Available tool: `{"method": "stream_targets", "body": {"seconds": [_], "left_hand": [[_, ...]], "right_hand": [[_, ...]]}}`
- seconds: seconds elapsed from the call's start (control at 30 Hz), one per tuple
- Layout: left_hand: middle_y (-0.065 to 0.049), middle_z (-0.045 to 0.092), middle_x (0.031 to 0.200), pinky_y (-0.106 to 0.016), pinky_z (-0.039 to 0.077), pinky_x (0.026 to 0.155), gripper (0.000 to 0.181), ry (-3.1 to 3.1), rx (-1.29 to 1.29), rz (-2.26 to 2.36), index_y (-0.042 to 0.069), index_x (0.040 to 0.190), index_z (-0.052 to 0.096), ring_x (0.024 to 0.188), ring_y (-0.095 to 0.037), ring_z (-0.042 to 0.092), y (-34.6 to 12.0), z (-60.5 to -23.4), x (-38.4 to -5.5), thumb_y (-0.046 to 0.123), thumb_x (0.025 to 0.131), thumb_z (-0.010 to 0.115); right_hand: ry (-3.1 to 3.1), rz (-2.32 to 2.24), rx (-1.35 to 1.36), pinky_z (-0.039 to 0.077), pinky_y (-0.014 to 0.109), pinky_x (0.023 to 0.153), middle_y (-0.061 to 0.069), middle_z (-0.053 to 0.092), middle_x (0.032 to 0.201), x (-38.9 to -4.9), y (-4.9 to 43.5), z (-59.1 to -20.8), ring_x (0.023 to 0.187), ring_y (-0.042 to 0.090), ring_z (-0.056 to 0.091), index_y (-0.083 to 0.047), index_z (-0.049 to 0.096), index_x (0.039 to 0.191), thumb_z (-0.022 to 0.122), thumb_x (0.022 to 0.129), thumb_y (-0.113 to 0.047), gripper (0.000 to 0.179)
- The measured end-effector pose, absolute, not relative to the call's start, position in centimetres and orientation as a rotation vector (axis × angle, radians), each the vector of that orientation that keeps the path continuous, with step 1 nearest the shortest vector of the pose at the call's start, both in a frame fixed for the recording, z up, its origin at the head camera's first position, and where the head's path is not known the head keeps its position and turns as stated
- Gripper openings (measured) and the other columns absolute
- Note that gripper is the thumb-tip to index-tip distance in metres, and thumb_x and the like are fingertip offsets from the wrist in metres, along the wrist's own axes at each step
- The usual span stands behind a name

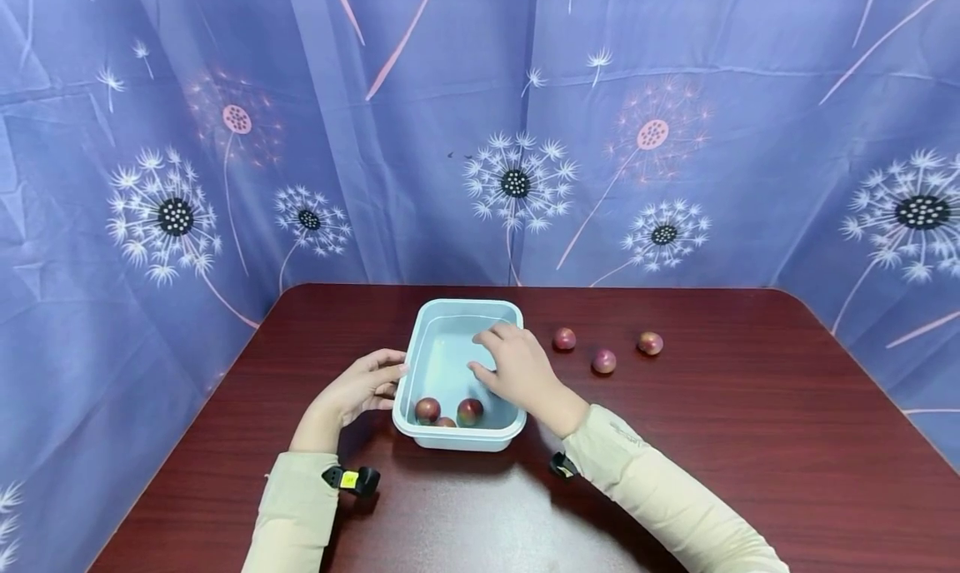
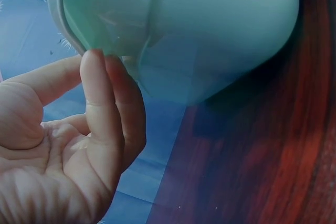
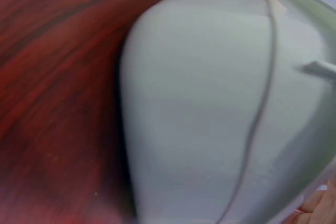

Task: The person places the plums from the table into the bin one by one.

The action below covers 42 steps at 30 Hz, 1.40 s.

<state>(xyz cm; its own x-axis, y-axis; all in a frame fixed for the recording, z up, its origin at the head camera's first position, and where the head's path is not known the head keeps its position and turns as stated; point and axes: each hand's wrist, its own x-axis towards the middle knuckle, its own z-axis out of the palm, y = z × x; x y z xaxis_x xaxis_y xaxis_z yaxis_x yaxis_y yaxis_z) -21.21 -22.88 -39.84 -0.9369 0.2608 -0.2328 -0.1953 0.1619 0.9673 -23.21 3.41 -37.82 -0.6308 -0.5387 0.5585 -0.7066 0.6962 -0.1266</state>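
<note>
A pale blue plastic basin [image 1: 461,443] stands on the table, with a few reddish-purple, plum-like fruits inside at its near end, among them one fruit [image 1: 427,410] at the left and another [image 1: 470,411] beside it. At the basin's left side, my left hand [image 1: 358,390] holds the rim between thumb and fingers; its fingertips [image 2: 95,72] show right at the edge in the left wrist view. My right hand [image 1: 523,371] reaches over the right rim, thumb and fingers spread apart above the basin's inside, nothing visible between them. In the right wrist view the basin's outer wall [image 3: 194,103] fills the middle.
To the right of the basin lie three more such fruits: one nearest the basin [image 1: 564,338], one slightly closer to me [image 1: 603,361] and one farther right [image 1: 650,343]. The dark red wooden table [image 1: 750,440] ends at a blue dandelion-print curtain [image 1: 420,181] behind.
</note>
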Motion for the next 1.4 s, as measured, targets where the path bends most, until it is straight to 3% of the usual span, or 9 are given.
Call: {"method": "stream_targets", "body": {"seconds": [0.37,0.9,1.4], "left_hand": [[-0.013,0.064,0.108,-0.028,0.055,0.072,0.047,2.117,0.075,1.809,-0.004,0.135,0.039,0.082,-0.012,0.065,-23.0,-39.8,-21.2,0.02,0.097,0.053],[-0.004,0.065,0.101,-0.027,0.055,0.071,0.049,2.105,0.076,1.806,-0.004,0.136,0.038,0.08,-0.01,0.065,-22.8,-39.8,-21.1,0.022,0.097,0.053],[-0.003,0.066,0.1,-0.027,0.055,0.071,0.048,2.083,0.047,1.82,-0.004,0.136,0.038,0.079,-0.01,0.065,-22.6,-39.9,-21.1,0.02,0.097,0.053]], "right_hand": [[-2.385,0.612,0.846,0.048,0.042,0.072,0.007,0.064,0.1,-22.0,4.9,-36.4,0.087,0.026,0.06,-0.008,0.067,0.101,0.074,0.08,-0.023,0.027],[-2.41,0.63,0.678,0.048,0.045,0.076,0.011,0.066,0.099,-21.4,8.5,-35.5,0.087,0.03,0.058,-0.005,0.068,0.101,0.075,0.079,-0.022,0.028],[-2.458,0.648,0.594,0.048,0.047,0.077,0.012,0.066,0.099,-21.9,9.8,-37.4,0.086,0.03,0.058,-0.004,0.069,0.101,0.075,0.078,-0.02,0.029]]}}
